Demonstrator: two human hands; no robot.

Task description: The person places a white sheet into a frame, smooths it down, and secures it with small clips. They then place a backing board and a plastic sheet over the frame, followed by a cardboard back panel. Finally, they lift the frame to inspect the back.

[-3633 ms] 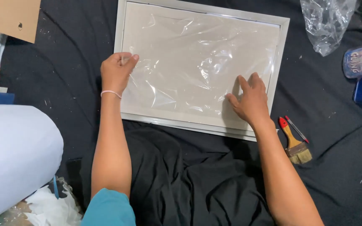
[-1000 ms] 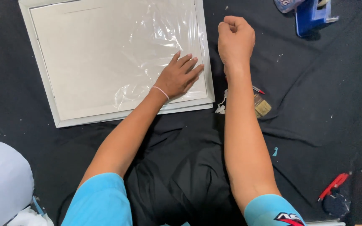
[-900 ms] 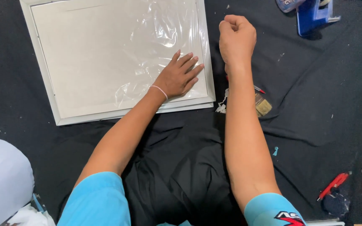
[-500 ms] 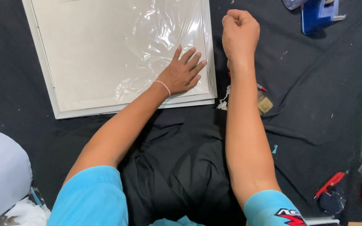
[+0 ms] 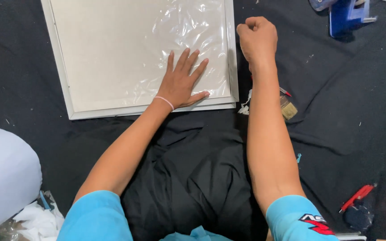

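**Flat palm on film-covered frame, fist beside its right edge**

Far left: a large pale grey rounded form (image 5: 1, 176) fills the lower left corner, smooth and matte. Below it, crumpled white material (image 5: 39, 221) with a bit of clear wrap; what it is cannot be told.

Centre left: a rectangular white frame (image 5: 63, 76) lies flat on black cloth (image 5: 336, 111), its top edge cut off by the view. Narrow raised border, cream flat panel inside. A clear plastic film (image 5: 193, 31) covers the panel; it is glossy and wrinkled, most creased over the right half.

Left hand (image 5: 182, 82): open, fingers spread, palm pressed flat on the film at the lower right part of the panel. The thumb lies along the inner side of the bottom border. It grips nothing. A thin pale band circles the wrist.

Right hand (image 5: 258, 38): closed in a fist, off the frame, just beside its right border, near the upper right corner. Whether anything sits inside the fist cannot be told.

Under the right forearm: a small paintbrush (image 5: 287, 106), red handle, tan bristles, partly hidden, on the cloth near the frame's lower right corner.

Upper right: a blue object (image 5: 345, 18), hard and angular. Lower right: a red-handled tool (image 5: 357, 197). The cloth is rumpled, with pale specks.
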